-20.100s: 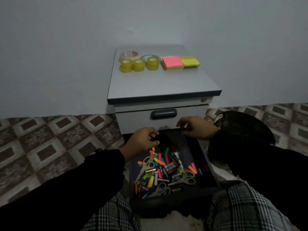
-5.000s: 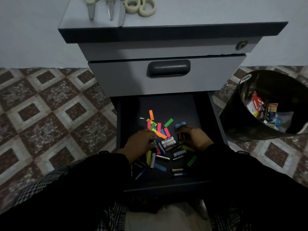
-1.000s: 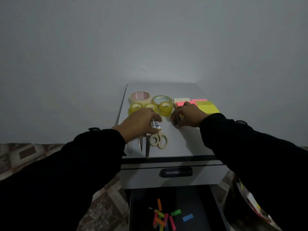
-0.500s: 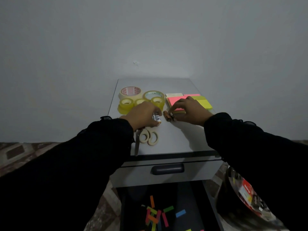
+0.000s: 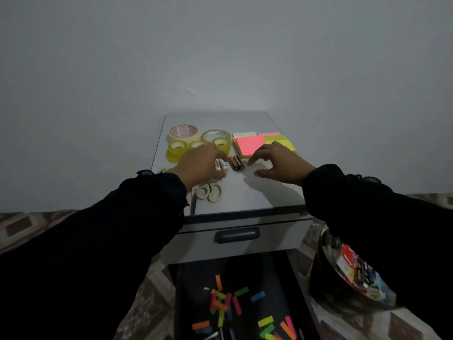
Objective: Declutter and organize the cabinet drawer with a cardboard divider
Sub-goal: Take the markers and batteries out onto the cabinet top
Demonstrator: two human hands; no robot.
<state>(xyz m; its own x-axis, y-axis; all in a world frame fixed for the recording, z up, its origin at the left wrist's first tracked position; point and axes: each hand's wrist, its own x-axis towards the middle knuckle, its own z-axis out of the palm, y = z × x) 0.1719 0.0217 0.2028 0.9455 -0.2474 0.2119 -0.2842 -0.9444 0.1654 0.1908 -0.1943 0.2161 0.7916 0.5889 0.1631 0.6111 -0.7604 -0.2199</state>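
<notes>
On the grey cabinet top (image 5: 259, 192), two dark batteries (image 5: 236, 163) lie side by side between my hands. My left hand (image 5: 199, 164) is curled over some white batteries (image 5: 221, 165) just left of them. My right hand (image 5: 279, 163) hovers to the right of the dark batteries with its fingers loosely curled and nothing in it. Below, the open bottom drawer (image 5: 297, 285) holds scattered coloured paper strips (image 5: 225, 303) and a few more batteries (image 5: 212, 336) near its front.
Tape rolls (image 5: 183, 133) and small yellow tape rolls (image 5: 176, 150) stand at the back left, sticky-note pads (image 5: 248, 144) at the back right. Cream-handled scissors (image 5: 208, 192) lie under my left wrist. A black bin (image 5: 343, 278) with packaging stands on the right.
My right hand has let go of the dark batteries on the cabinet top and drawn back to the right. My left hand stays over the white batteries.
</notes>
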